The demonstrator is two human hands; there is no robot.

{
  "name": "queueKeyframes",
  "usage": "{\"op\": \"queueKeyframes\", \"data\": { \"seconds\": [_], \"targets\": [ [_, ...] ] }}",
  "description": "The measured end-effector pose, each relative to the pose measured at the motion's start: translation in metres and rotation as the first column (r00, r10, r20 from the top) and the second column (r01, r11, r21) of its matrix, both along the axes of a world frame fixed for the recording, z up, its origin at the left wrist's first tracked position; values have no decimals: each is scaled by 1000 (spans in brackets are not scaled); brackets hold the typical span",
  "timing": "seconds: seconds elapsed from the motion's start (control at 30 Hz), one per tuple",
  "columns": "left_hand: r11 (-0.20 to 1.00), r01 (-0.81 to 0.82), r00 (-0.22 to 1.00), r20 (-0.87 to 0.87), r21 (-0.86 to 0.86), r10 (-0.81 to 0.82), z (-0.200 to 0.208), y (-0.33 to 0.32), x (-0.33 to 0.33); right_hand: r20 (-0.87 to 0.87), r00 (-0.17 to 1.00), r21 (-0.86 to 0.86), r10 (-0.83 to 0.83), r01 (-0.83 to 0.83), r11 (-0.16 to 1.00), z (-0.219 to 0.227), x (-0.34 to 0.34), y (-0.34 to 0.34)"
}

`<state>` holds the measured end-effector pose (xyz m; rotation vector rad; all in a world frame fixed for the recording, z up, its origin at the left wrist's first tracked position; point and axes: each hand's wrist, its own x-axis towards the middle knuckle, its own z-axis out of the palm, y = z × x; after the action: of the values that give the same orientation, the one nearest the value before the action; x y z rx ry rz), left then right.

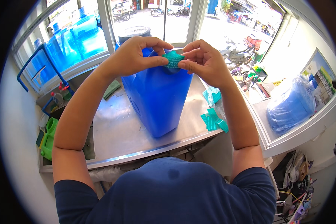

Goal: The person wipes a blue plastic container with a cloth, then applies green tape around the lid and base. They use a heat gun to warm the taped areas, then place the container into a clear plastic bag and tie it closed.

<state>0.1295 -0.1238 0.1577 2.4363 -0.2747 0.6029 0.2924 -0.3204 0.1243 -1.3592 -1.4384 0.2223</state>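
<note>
Left hand (143, 58) and right hand (206, 63) pinch a teal plastic seal (173, 59), its pale rows of marks unreadable, over the dark spout (171, 70) of a tall blue plastic jug (155, 99).

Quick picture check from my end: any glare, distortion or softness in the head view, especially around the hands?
Head view: the street outside is overexposed by daylight; head view: the steel table carries bright glare; head view: straight edges bend and the corners go black; head view: the left hand, right hand and teal plastic piece look reasonably sharp.
</note>
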Motion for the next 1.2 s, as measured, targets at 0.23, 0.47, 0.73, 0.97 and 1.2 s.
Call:
{"op": "queueKeyframes", "data": {
  "seconds": [0.23, 0.47, 0.73, 0.97, 1.2],
  "targets": [
    [981, -93, 980, 191, 168, 60, -19, -7, -2, 121, 978, 80, -172, 163, 983, -11, -16, -7],
    [959, -207, 956, 250, 193, 156, -29, -15, -8, -24, 996, 85, -85, 86, 993, -13, -16, -6],
    [867, -306, 920, 358, 393, 163, -33, -13, -6, 325, 918, 184, -229, 176, 967, -17, -17, -4],
    [865, -283, 947, 263, 415, 184, -34, -11, -7, 456, 795, 312, -400, 278, 909, -25, -22, -4],
    [947, -171, 923, 293, -272, 251, -6, 87, 25, 304, 710, 421, -635, 497, 758, -73, -63, -8]
  ]
}}
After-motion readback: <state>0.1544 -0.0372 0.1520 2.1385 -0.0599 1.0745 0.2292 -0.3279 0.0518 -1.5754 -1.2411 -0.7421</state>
